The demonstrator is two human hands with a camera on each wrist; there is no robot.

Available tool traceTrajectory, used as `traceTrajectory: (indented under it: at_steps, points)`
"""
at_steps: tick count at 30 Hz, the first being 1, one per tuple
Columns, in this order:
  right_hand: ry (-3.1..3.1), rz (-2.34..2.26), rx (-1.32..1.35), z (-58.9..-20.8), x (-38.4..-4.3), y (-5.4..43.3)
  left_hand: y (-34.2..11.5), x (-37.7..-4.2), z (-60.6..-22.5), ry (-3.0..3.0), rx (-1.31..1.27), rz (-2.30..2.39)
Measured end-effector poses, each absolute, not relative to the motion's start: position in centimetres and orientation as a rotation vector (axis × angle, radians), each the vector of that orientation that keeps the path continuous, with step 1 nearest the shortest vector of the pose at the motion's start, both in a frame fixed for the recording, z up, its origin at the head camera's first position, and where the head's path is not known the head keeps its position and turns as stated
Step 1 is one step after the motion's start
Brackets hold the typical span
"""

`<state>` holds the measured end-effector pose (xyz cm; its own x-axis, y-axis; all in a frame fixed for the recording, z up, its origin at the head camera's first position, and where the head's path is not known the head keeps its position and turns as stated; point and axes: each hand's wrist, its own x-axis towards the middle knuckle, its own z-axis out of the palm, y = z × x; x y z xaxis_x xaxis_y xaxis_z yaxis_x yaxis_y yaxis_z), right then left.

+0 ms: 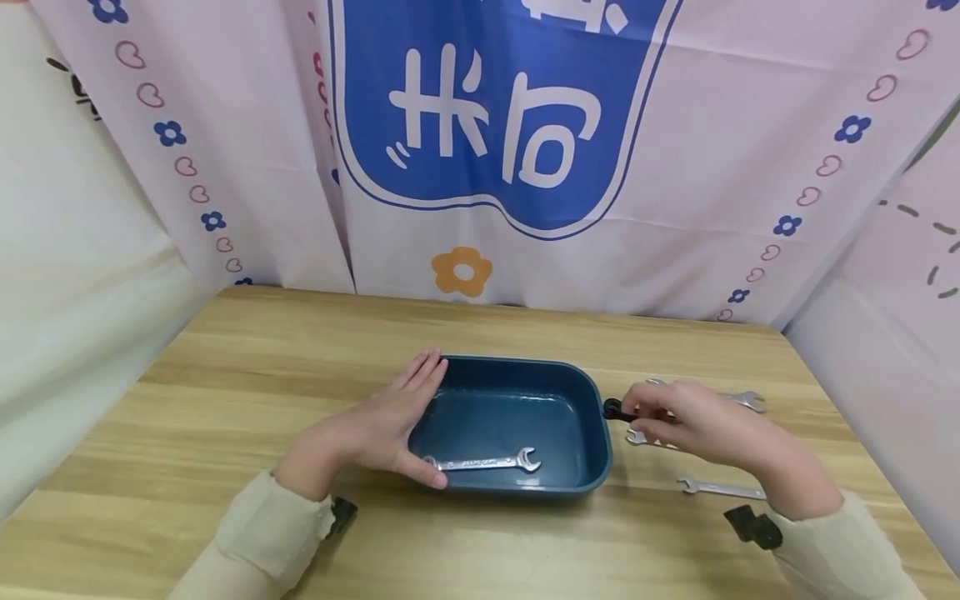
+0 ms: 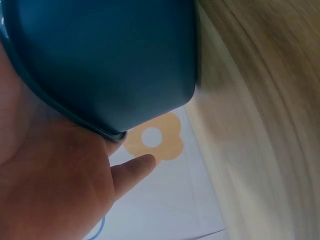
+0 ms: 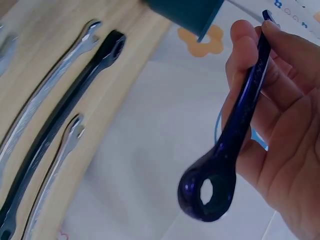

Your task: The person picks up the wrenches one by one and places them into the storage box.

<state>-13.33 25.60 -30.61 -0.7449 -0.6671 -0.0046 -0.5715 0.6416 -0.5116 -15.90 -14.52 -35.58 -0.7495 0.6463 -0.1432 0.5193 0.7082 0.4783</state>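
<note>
A dark teal tray [image 1: 510, 364] sits on the table, with a silver combination wrench [image 1: 480, 463] lying along its near side. My left hand [image 1: 386, 417] rests on the tray's left rim, fingers straight toward the far corner, thumb over the near edge. In the left wrist view the palm lies against the tray's rim [image 2: 65, 112]. Just right of the tray, my right hand [image 1: 697, 417] pinches a dark, glossy wrench [image 1: 615, 409] between thumb and fingers. The right wrist view shows the held wrench [image 3: 235, 127] with its ring end hanging free.
Right of the tray lie a silver wrench [image 1: 750, 401] at the back, another [image 1: 637, 437] partly under my right hand and one [image 1: 723, 489] nearer. The right wrist view also shows a black wrench [image 3: 60, 115] on the table. Behind the table hangs a printed cloth [image 1: 637, 267].
</note>
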Motion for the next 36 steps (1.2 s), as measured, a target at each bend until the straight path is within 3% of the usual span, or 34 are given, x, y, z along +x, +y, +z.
traceTrajectory:
  at_steps: [36]
  points:
    - [2.526, -0.801, -1.289, -28.7, -16.8, 16.2, -14.4, -16.0, -35.7, 2.623, 0.911, 0.612]
